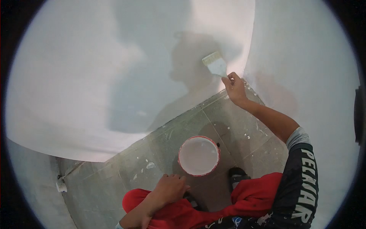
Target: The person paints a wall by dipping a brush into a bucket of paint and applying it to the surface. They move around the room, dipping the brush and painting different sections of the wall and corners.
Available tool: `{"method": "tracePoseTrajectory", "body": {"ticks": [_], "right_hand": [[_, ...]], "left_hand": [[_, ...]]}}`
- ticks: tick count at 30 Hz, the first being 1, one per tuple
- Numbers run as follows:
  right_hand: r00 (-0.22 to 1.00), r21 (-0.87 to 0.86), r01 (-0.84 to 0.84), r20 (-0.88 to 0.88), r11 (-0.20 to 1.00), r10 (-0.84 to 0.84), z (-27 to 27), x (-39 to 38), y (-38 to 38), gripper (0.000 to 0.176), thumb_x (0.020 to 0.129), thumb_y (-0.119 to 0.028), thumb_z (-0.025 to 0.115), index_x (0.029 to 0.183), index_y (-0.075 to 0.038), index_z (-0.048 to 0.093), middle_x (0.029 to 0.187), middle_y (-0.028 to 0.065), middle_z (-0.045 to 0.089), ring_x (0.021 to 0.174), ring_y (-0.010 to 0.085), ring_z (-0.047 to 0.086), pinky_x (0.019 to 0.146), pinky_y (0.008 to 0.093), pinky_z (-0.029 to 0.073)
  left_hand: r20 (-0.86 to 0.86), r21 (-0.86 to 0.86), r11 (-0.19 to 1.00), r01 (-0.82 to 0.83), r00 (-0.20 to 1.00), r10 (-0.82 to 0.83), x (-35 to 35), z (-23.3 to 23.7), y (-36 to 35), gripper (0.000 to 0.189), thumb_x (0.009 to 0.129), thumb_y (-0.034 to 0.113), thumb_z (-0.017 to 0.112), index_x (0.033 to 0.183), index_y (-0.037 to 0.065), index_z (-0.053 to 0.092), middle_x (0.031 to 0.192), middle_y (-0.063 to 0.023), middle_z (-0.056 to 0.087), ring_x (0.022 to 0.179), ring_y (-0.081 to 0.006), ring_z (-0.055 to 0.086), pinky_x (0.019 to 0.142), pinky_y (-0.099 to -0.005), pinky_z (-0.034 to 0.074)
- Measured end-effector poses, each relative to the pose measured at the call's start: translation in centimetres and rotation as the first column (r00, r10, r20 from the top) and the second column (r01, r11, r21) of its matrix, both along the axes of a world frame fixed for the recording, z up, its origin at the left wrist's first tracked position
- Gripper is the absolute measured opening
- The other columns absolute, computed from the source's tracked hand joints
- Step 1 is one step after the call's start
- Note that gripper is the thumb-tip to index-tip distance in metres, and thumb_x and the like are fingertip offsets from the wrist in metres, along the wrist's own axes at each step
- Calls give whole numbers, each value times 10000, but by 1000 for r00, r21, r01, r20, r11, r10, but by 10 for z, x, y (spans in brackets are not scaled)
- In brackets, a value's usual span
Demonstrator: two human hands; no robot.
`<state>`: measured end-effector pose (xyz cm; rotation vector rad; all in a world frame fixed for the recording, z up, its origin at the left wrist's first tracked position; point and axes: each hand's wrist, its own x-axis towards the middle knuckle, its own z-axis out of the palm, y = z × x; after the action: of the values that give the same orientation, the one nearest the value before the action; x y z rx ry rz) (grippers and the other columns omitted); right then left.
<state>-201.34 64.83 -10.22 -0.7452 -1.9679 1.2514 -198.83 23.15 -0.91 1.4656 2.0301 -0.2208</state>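
One head view: the right hand (235, 88) pinches the handle of a wide brush (215, 64) — bristles against or near the pale wall (76, 76), by the corner. The left hand (171, 188), fingers loosely curled, rests at the red-trousered knee, near the red-rimmed bucket (199, 156) — upright on the tiled floor (148, 179).

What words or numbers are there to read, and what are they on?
"PELAJAR", in big pale letters down the dark right sleeve.
The marks on the shirt front are too small and cut off to read.
I see no readable words on the brush or the bucket.
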Motion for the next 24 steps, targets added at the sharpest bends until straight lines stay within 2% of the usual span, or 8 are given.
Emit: {"method": "tracePoseTrajectory", "body": {"ticks": [3, 8, 11, 15, 17, 21, 23, 24], "right_hand": [[997, 3, -30, -72, 1000, 31, 4, 6, 0, 304, 885, -276, 652, 844, -3, 525, 618, 100, 547, 572, 157, 490, 578, 339, 427], [987, 249, 1, 152, 968, -40, -63, 16, -2, 355, 862, -329, 645, 889, 17, 568, 718, 181, 618, 665, 309, 611, 644, 426, 474], [952, 145, -23, 306, 989, -22, -75, 19, -6, 374, 848, -345, 634, 891, 24, 585, 777, 224, 631, 757, 376, 633, 696, 464, 484], [919, 92, -14, 393, 996, -24, -57, 4, -5, 370, 846, -338, 624, 877, 28, 583, 781, 230, 626, 772, 370, 631, 715, 460, 483], [975, 162, -3, 218, 987, -32, -33, -8, -1, 389, 842, -338, 630, 886, 43, 568, 757, 220, 616, 715, 326, 622, 685, 436, 482], [995, 86, 1, 98, 996, -9, 23, -3, -9, 376, 859, -316, 637, 898, 47, 548, 728, 205, 600, 651, 268, 593, 639, 408, 470], [996, 161, 38, -91, 986, -23, 28, -1, -10, 305, 891, -264, 663, 863, 5, 521, 633, 91, 535, 563, 145, 486, 554, 331, 412], [996, 160, 35, -86, 986, -22, 26, 0, -11, 305, 891, -264, 663, 863, 5, 521, 633, 91, 535, 563, 145, 486, 554, 331, 412]], "left_hand": [[-13, 3, 1000, -1, 1000, 1, -1, -1, -2, 372, 952, 388, 544, 985, 20, 587, 948, -187, 656, 927, -367, 648, 827, -488, 496], [-13, -7, 1000, 6, 1000, -6, 0, -1, -2, 387, 954, 401, 537, 981, 18, 590, 940, -187, 657, 924, -367, 649, 821, -490, 498], [-13, 3, 1000, 5, 1000, -5, 1, 2, -1, 384, 956, 392, 535, 974, 13, 594, 938, -190, 657, 927, -369, 649, 821, -488, 499], [-10, 19, 1000, 2, 1000, -1, 1, 1, -1, 374, 956, 376, 537, 963, 9, 602, 941, -194, 657, 933, -370, 648, 828, -483, 500], [-8, -7, 1000, -3, 1000, 3, 0, 3, 1, 374, 955, 379, 538, 965, 11, 604, 944, -191, 658, 937, -368, 648, 833, -483, 498], [-10, -36, 999, -16, 1000, 15, 0, 1, 1, 373, 954, 385, 539, 979, 19, 608, 960, -180, 660, 965, -360, 644, 859, -481, 490], [1, -30, 999, -14, 1000, 14, 0, -2, 0, 371, 954, 385, 539, 985, 22, 608, 969, -177, 659, 975, -357, 642, 869, -479, 488], [8, -27, 1000, -12, 1000, 12, 0, -3, -1, 368, 954, 385, 539, 990, 25, 607, 979, -174, 659, 986, -354, 639, 878, -476, 485]]}}
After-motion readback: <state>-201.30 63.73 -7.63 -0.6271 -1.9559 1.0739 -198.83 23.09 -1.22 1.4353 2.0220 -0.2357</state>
